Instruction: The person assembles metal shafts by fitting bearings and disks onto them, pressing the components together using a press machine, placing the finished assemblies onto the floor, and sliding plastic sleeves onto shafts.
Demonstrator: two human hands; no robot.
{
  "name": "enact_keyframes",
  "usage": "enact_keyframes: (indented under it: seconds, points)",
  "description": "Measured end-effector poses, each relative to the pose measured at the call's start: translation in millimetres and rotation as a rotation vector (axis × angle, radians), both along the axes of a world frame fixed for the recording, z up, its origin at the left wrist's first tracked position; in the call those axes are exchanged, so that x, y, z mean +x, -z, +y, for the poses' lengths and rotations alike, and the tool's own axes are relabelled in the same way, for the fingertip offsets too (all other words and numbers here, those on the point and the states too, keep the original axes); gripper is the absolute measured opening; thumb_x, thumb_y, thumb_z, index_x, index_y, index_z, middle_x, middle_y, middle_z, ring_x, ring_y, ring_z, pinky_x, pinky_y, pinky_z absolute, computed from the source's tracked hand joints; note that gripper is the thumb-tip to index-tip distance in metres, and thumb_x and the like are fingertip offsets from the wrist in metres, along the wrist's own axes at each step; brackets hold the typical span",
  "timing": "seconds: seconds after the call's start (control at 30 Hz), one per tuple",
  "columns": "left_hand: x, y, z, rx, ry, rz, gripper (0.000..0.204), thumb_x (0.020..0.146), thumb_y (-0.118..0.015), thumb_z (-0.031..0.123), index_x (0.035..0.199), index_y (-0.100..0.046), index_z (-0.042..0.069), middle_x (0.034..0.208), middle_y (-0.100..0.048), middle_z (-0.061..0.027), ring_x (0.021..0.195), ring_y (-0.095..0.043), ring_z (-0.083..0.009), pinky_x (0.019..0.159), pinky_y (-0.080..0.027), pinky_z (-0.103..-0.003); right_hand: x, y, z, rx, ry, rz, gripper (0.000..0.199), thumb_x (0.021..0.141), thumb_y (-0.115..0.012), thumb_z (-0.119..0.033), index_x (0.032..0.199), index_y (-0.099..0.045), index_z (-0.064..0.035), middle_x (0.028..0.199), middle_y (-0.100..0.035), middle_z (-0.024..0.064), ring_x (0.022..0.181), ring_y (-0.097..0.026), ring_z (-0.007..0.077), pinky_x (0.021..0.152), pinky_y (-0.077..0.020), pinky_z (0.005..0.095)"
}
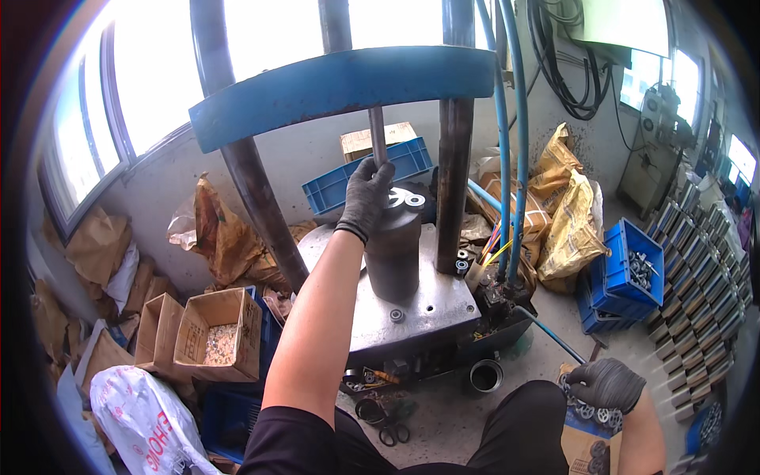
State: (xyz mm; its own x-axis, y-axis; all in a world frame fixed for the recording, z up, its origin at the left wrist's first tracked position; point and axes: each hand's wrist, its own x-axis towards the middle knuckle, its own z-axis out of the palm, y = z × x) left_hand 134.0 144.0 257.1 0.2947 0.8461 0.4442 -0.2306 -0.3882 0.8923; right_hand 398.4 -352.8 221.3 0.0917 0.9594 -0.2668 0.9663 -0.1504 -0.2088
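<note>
Where sacks crowd: steel press bed (427, 305)

Workshop corner: bright windows (119, 87) at far left wash a pale wall (301, 162), with a grey concrete floor (554, 317) and a right-hand window (685, 79).

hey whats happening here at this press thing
A person sits at a small press with a blue crossbeam. The gloved left hand reaches up onto the top of the dark cylindrical die on the steel press plate, beside the thin vertical rod. The gloved right hand rests low at the person's right, closed over a bunch of small ring-shaped metal parts above a cardboard box. A blue crate holding more metal parts stands nearby.
</note>
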Motion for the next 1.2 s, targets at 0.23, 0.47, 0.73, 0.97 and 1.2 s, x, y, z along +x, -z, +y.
enact_keyframes:
  seconds: [0.23, 0.47, 0.73, 0.97, 1.2]
  points:
    - [2.5, -0.9, -0.2, -0.01, 0.003, 0.015, 0.012, 0.102, -0.067, 0.02, 0.105, -0.065, 0.009, 0.082, -0.057, 0.0034, 0.071, -0.054, -0.0072, 0.066, -0.047, -0.026, 6.2, 2.1, -3.4, -0.011, 0.045, 0.055, 0.037, 0.093, -0.064, -0.035, 0.115, -0.078, -0.0095, 0.107, -0.077, 0.0169, 0.1, -0.074, 0.0366, 0.09, -0.0583, 0.0459]
    - [2.4, 2.8, 4.2, -0.008, 0.021, -0.027, 0.015, 0.103, -0.07, 0.023, 0.102, -0.065, 0.008, 0.079, -0.06, 0.0026, 0.062, -0.054, -0.0061, 0.055, -0.046, -0.024, 2.1, -4.0, -0.9, -0.053, 0.044, 0.043, 0.034, 0.095, -0.064, -0.032, 0.115, -0.079, -0.009, 0.109, -0.077, 0.018, 0.102, -0.074, 0.036, 0.091, -0.0581, 0.0456]
    - [0.7, 1.5, 0.6, -0.012, 0.02, -0.005, 0.01, 0.102, -0.069, 0.019, 0.101, -0.066, 0.009, 0.079, -0.058, 0.0039, 0.069, -0.054, -0.0063, 0.062, -0.046, -0.025, 2.8, -3.5, -0.8, 0.035, 0.087, 0.082, 0.036, 0.095, -0.065, -0.034, 0.116, -0.078, -0.009, 0.106, -0.078, 0.0184, 0.099, -0.075, 0.037, 0.089, -0.059, 0.0442]
    - [-0.3, -0.1, -5.0, -0.046, 0.051, -0.029, 0.009, 0.103, -0.069, 0.016, 0.102, -0.065, 0.008, 0.079, -0.057, 0.0036, 0.068, -0.054, -0.0066, 0.061, -0.045, -0.025, 3.1, -3.2, -4.1, 0.101, 0.124, 0.138, 0.036, 0.095, -0.065, -0.034, 0.116, -0.078, -0.0086, 0.111, -0.077, 0.0193, 0.102, -0.074, 0.0362, 0.091, -0.0588, 0.0439]
    - [1.0, 1.1, 1.3, -0.038, 0.045, -0.037, 0.01, 0.102, -0.069, 0.018, 0.101, -0.066, 0.008, 0.08, -0.058, 0.0035, 0.069, -0.054, -0.0068, 0.062, -0.046, -0.026, 6.1, -4.6, -0.1, 0.111, 0.099, 0.105, 0.035, 0.093, -0.067, -0.028, 0.117, -0.077, -0.0041, 0.108, -0.077, 0.0198, 0.1, -0.074, 0.0385, 0.089, -0.0585, 0.0444]
